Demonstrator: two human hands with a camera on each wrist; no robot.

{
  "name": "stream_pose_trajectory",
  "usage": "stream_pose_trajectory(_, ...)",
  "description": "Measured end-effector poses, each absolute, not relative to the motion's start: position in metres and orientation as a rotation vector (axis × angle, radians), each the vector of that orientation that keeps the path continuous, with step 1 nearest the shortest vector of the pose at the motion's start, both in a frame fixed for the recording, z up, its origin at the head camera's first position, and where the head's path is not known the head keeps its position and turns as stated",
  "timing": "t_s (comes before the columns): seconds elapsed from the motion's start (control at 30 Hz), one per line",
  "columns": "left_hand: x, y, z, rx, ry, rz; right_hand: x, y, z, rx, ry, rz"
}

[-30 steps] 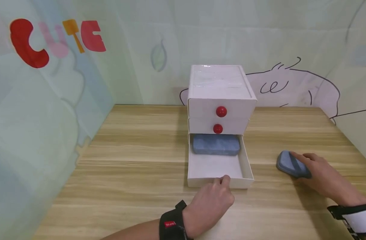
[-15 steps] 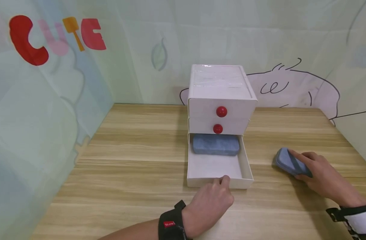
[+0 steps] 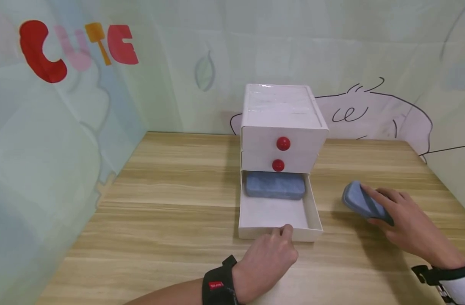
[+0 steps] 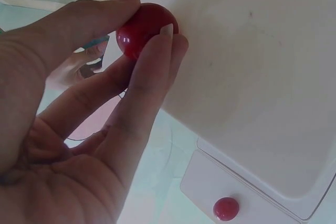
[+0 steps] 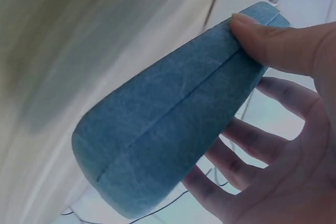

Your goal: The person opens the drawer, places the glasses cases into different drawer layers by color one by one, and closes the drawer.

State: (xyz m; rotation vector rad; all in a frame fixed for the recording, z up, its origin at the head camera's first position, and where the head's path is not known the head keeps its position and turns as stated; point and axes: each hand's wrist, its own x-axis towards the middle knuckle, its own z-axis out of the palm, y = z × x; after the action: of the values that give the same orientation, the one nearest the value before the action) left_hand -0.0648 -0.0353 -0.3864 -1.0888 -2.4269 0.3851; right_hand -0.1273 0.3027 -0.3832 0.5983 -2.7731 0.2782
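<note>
A white drawer unit point(image 3: 282, 106) stands at the back with its bottom drawer point(image 3: 270, 214) pulled out. My left hand point(image 3: 266, 262) is at that drawer's front, pinching its round red knob point(image 4: 147, 30) between thumb and fingers; the head view hides this knob. Inside the drawer, toward the back, lies a blue glasses case point(image 3: 275, 185). To the right, my right hand point(image 3: 408, 224) grips a second blue glasses case point(image 5: 176, 116), thumb on one side and fingers on the other. A seam runs along its length, and it hangs tilted over the table.
Two upper drawers with red knobs point(image 3: 283, 143) are closed above the pulled-out one. The wooden table point(image 3: 160, 220) extends on both sides of the unit. Printed cloth walls point(image 3: 171, 76) border it at the back, left and right.
My right hand has raised the glasses case off the table and shifted it slightly left. The left hand stays at the drawer front, and the drawer holds its position.
</note>
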Motion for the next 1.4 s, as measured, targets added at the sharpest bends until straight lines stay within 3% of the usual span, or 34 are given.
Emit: stream_pose_trajectory(1.4, -0.065, -0.035, -0.389, -1.075, -2.408, 0.343, -0.126, 0.230, -0.340, 0.839, -2.759, 0.336)
